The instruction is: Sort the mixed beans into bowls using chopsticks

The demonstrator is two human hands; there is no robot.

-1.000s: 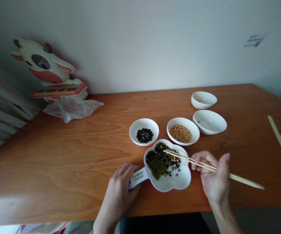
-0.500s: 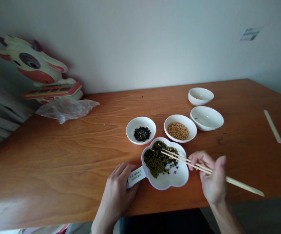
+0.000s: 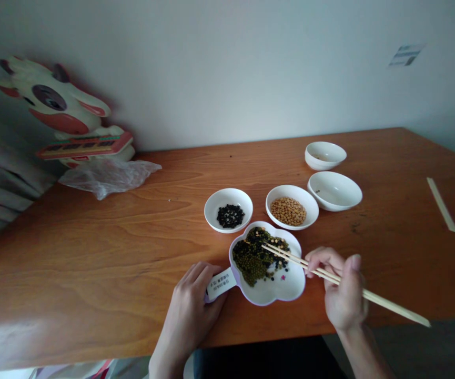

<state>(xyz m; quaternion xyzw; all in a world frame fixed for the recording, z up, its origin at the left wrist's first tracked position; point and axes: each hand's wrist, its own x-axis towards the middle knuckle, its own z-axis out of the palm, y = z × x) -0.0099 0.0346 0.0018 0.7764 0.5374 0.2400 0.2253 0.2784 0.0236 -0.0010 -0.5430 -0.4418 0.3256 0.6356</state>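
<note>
A cartoon cow figure (image 3: 56, 108) is standing at the far left corner of the wooden table (image 3: 93, 252), beside a crumpled clear plastic bag (image 3: 109, 178). A grey curtain (image 3: 2, 184) is hanging to the left. A narrow pale strip (image 3: 442, 204) is lying on the right, and a small label (image 3: 405, 55) is adhering to the wall (image 3: 227, 68).

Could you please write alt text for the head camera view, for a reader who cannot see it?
A right hand holds wooden chopsticks over mixed beans in a flower-shaped dish, and a left hand grips its handle. On the wooden table nearby, one white bowl holds black beans, another white bowl yellow soybeans.
</note>
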